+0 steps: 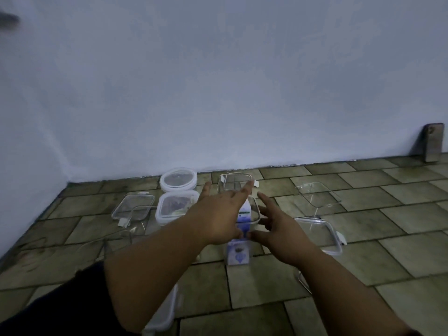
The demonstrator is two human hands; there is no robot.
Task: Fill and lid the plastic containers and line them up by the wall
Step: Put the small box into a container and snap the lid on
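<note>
My left hand (219,212) stretches forward with straight, spread fingers over a clear square container (253,213) that holds a white and blue carton. My right hand (278,229) hovers beside it on the right, fingers loosely spread, holding nothing. A round lidded container (178,181) stands by the wall, and a square lidded one (169,209) with dark contents sits just in front of it. An empty clear container (232,181) stands near the wall behind my left fingertips. A small blue and white box (238,254) stands below my hands.
A clear lid (133,206) lies at the left, another clear lid (317,194) at the right, and a white-clipped lid (322,236) beside my right wrist. A dark phone (434,141) leans on the wall at far right. Another container (164,314) lies under my left forearm.
</note>
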